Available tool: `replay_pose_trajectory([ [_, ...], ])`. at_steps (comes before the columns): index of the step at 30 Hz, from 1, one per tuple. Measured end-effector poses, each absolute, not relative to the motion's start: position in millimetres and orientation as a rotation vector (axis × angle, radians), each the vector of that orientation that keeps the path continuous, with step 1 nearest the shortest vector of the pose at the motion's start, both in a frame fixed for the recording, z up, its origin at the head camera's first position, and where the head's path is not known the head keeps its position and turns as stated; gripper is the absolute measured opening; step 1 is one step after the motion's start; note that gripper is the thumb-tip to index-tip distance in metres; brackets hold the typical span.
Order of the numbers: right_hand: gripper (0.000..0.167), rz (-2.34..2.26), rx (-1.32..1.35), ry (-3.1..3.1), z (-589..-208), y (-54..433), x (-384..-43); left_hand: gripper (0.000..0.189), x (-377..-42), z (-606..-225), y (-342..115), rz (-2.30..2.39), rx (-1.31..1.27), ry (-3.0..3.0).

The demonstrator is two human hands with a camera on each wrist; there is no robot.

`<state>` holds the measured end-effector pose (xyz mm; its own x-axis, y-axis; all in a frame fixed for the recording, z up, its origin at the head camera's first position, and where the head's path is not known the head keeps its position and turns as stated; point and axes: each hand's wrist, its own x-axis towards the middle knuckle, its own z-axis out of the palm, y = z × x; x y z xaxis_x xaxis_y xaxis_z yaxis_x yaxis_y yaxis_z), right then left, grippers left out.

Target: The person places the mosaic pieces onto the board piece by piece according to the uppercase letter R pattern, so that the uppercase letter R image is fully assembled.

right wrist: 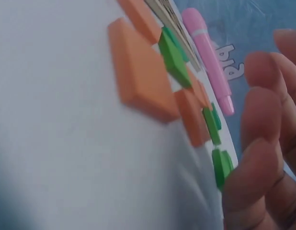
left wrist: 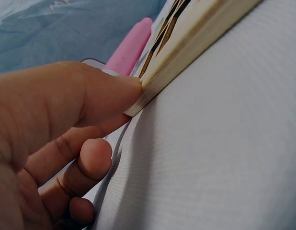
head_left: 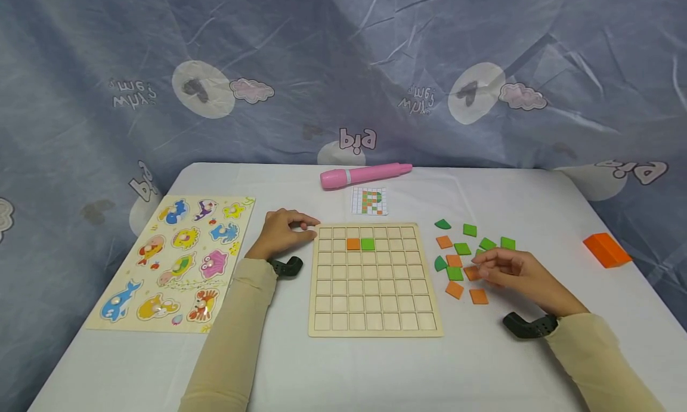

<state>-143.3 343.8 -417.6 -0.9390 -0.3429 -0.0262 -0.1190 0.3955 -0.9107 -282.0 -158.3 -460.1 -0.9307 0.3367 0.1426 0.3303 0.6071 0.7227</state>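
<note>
A wooden grid board (head_left: 376, 288) lies flat on the table, with an orange square tile (head_left: 353, 244) and a green square tile (head_left: 367, 244) side by side in its second row. My left hand (head_left: 282, 233) pinches the board's far left corner between thumb (left wrist: 109, 93) and index finger. To the right of the board, my right hand (head_left: 517, 273) is over a scatter of loose tiles, its fingers loosely bent and none shown gripped. Its fingertips are right at an orange tile (head_left: 472, 273). Beside that lie a green tile (head_left: 454, 273) and another orange tile (right wrist: 138, 72).
Beyond the board lie a small pattern card (head_left: 369, 201) and a pink pen-shaped object (head_left: 367, 174). An animal puzzle board (head_left: 177, 269) covers the left side of the table. An orange block (head_left: 606, 250) sits near the right edge. Dark green rounded pieces (head_left: 442, 224) lie among the tiles.
</note>
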Motion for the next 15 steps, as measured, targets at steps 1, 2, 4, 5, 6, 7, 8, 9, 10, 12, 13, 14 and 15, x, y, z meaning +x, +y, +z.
replay_pose_trajectory([
  [1, 0.022, -1.561, -0.404, 2.457, -419.0, 346.7, -141.4, 0.025, -282.0, -459.7, -158.1, 1.263, 0.585, 2.806],
  [2, 0.023, -1.555, -0.409, 2.466, -420.2, 349.4, -139.8, 0.025, -282.1, -459.8, -158.0, 1.265, 0.588, 2.804],
  [4, 0.023, -1.544, -0.416, 2.483, -422.8, 353.9, -137.2, 0.024, -282.2, -459.6, -157.9, 1.267, 0.596, 2.803],
  [5, 0.023, -1.542, -0.421, 2.491, -424.2, 355.6, -136.4, 0.024, -282.2, -459.8, -158.1, 1.266, 0.599, 2.805],
  [6, 0.022, -1.542, -0.428, 2.495, -425.5, 356.9, -135.7, 0.024, -282.5, -460.3, -158.3, 1.265, 0.604, 2.807],
  [7, 0.022, -1.549, -0.431, 2.49, -426.8, 358.0, -135.2, 0.024, -282.5, -460.7, -158.5, 1.264, 0.608, 2.809],
  [8, 0.022, -1.555, -0.434, 2.481, -427.9, 359.0, -134.8, 0.024, -282.8, -461.1, -158.6, 1.263, 0.611, 2.812],
  [9, 0.022, -1.561, -0.438, 2.473, -428.9, 359.9, -134.6, 0.024, -283.0, -461.5, -158.7, 1.263, 0.614, 2.814],
  [10, 0.022, -1.568, -0.443, 2.465, -429.8, 360.3, -134.4, 0.024, -283.0, -461.8, -158.9, 1.262, 0.615, 2.814],
  [12, 0.023, -1.565, -0.452, 2.461, -431.4, 361.7, -134.0, 0.025, -282.9, -461.2, -158.6, 1.263, 0.612, 2.813],
  [13, 0.023, -1.558, -0.46, 2.464, -432.3, 362.5, -133.7, 0.025, -282.7, -461.0, -158.5, 1.26, 0.609, 2.814],
  [14, 0.023, -1.552, -0.468, 2.467, -433.2, 363.3, -133.2, 0.025, -282.9, -461.0, -158.4, 1.259, 0.606, 2.813],
  [15, 0.024, -1.553, -0.485, 2.467, -434.6, 364.0, -132.7, 0.025, -283.1, -461.1, -158.5, 1.257, 0.604, 2.814],
])
